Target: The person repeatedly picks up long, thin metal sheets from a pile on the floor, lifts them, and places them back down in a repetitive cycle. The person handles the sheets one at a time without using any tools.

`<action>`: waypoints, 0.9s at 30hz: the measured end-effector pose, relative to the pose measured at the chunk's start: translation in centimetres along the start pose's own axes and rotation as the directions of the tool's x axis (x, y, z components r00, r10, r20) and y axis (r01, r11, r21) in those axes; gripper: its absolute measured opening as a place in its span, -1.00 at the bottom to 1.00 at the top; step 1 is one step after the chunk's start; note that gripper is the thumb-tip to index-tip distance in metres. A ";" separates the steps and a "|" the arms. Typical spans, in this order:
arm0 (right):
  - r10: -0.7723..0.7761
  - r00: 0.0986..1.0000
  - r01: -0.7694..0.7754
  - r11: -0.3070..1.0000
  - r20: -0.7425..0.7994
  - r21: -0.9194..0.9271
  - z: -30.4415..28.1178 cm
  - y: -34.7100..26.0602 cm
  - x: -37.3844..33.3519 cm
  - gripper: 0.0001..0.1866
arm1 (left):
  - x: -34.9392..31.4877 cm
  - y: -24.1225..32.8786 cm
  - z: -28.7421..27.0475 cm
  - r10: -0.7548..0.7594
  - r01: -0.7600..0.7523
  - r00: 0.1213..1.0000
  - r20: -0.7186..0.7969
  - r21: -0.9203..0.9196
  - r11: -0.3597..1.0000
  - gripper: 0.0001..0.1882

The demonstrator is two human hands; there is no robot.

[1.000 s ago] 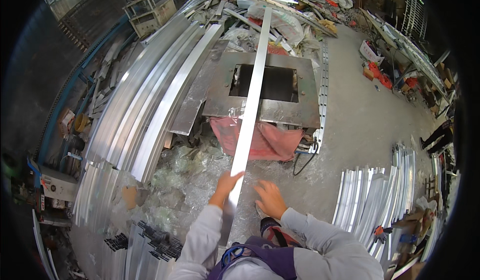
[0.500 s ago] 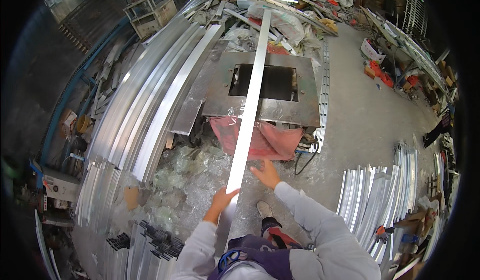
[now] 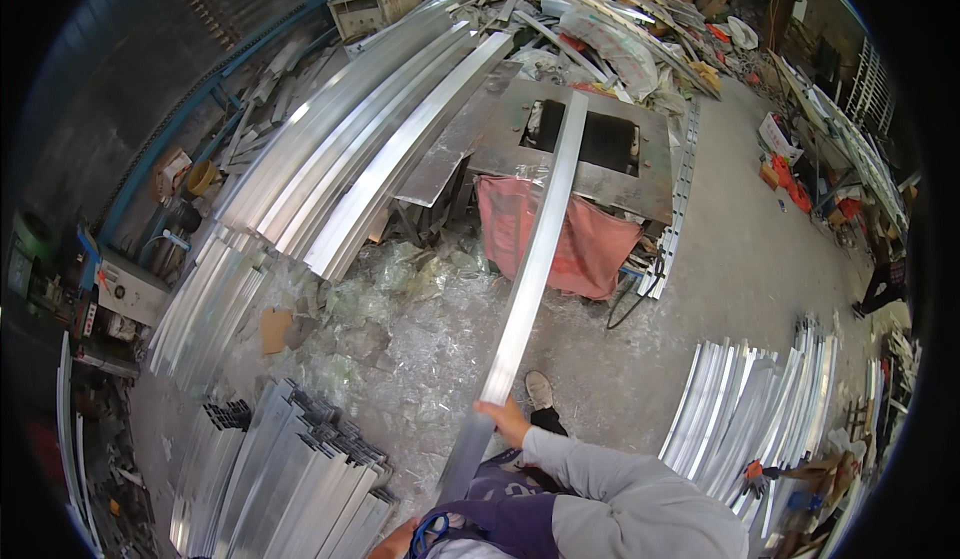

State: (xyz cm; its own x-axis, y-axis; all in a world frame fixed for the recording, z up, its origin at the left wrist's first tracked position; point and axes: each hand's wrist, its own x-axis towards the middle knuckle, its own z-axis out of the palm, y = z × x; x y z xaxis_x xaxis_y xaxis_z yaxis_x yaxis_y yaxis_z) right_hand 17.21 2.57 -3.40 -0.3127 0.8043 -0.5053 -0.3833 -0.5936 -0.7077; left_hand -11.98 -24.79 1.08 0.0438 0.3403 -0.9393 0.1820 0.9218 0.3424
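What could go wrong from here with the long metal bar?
The long metal bar spans the metal frame, only the right hand clearly on it, so it might swing or slide sideways. That hand is bare, so a sharp edge could cut it. Crumpled clear film litters the floor ahead and could make a step slip.

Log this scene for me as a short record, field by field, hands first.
Left hand: only a small part shows at the lower edge; can't tell what it holds
Right hand: gripping the long silver bar
Bar path: slanting across the rectangular opening of the metal stand
Stand front: red cloth hanging
Left side: stacked long silver profiles
Right side: bundled silver profiles
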 end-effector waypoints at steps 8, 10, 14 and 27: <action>0.121 0.959 -0.190 0.946 0.256 0.264 1.4 -2.3 -4.9 -0.66 | -2.0 14.1 3.4 0.178 -0.050 0.952 0.250 -0.448 0.893 -0.35; 0.056 0.981 -0.105 0.959 0.188 0.263 0.0 -4.4 -3.4 -0.66 | -6.9 24.9 7.7 0.084 -0.013 0.972 0.219 -0.309 0.951 -0.35; -0.070 0.996 0.086 0.942 -0.060 0.323 -0.3 -11.3 0.1 -0.59 | 0.0 29.4 10.1 0.407 -0.408 0.912 0.049 0.002 0.913 -0.35; -0.289 0.895 0.334 0.939 -0.339 0.081 -10.3 -24.3 14.9 -0.49 | 11.7 48.0 12.6 0.419 -0.428 0.899 0.122 0.050 0.903 -0.37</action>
State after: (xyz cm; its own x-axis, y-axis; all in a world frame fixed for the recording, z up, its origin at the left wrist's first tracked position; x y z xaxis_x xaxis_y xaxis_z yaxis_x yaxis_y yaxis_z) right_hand 30.81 29.28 1.21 0.1253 0.9009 -0.4155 -0.5349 -0.2914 -0.7931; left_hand 9.62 21.07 6.19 0.2360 0.6699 -0.7039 0.1945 0.6772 0.7097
